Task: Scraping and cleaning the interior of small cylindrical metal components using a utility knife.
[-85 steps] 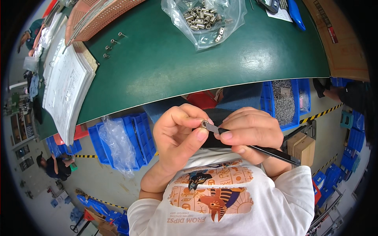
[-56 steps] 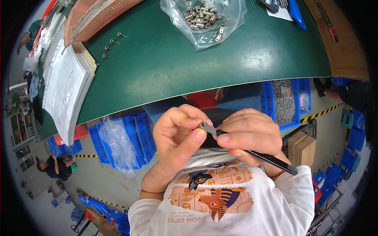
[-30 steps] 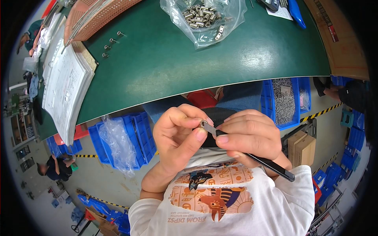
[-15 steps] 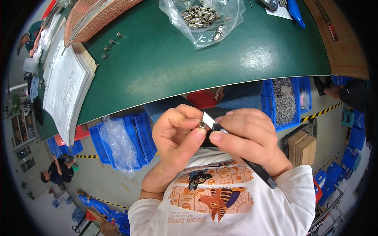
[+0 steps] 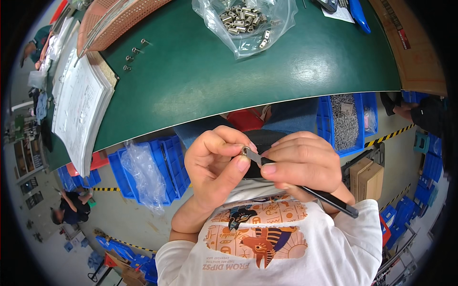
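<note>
Between thumb and forefinger, my left hand (image 5: pixel 217 159) pinches a small metal sleeve (image 5: pixel 245 150), its open end facing up. My right hand (image 5: pixel 305 164) is closed around a craft knife (image 5: pixel 329 199) with a black handle, whose tail sticks out past the palm toward the lower right. The knife's short silver blade (image 5: pixel 253 155) meets the sleeve's rim; whether its tip is inside the hole is too small to tell. Both hands are held close together over my lap, in front of the table edge.
On the green table (image 5: pixel 200 90) lies a clear plastic bag (image 5: pixel 243 45) of metal sleeves. Several small metal parts (image 5: pixel 136 50) stand at the left, near a stack of papers (image 5: pixel 81 105) and a perforated basket (image 5: pixel 114 24). Blue bins (image 5: pixel 324 124) flank my legs below the table.
My right hand has turned the knife: its blade now lies flatter against the sleeve and the handle's tail has swung up and right. My left hand stays nearly still.
</note>
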`<state>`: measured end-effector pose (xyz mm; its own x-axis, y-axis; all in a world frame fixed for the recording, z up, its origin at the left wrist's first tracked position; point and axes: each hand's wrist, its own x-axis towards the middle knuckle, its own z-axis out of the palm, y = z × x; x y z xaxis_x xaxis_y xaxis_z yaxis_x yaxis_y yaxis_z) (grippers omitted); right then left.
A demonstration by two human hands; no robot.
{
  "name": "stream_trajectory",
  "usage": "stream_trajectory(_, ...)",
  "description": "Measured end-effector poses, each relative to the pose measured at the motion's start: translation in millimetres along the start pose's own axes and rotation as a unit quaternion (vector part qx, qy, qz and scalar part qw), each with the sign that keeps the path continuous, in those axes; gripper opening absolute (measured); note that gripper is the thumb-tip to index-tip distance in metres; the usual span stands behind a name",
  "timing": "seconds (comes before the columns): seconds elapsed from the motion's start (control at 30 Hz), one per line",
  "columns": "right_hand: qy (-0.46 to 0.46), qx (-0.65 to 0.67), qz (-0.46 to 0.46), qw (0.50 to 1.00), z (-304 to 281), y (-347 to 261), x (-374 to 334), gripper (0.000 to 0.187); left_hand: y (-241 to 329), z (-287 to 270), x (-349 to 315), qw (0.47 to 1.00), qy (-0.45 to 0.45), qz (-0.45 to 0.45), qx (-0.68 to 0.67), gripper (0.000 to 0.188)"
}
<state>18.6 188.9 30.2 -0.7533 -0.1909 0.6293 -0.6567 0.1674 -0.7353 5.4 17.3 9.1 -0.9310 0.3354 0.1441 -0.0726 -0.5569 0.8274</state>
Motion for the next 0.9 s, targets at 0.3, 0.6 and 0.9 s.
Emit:
stream_trajectory(0.3,0.005,-0.119,-0.074,0.990,4.9,2.1,-1.0,0.024,1.2,1.5,-1.5,0.999,0.025,-0.018,-0.018,0.015)
stream_trajectory(0.6,-0.034,0.059,0.067,0.995,-7.3,-4.9,-2.0,0.016,1.0,0.7,-0.5,1.000,0.012,-0.007,-0.013,0.017)
stream_trajectory(0.9,-0.009,0.165,0.149,0.975,-7.2,-3.9,-4.4,0.021,0.2,-0.3,-1.4,0.998,-0.006,0.037,0.053,0.022)
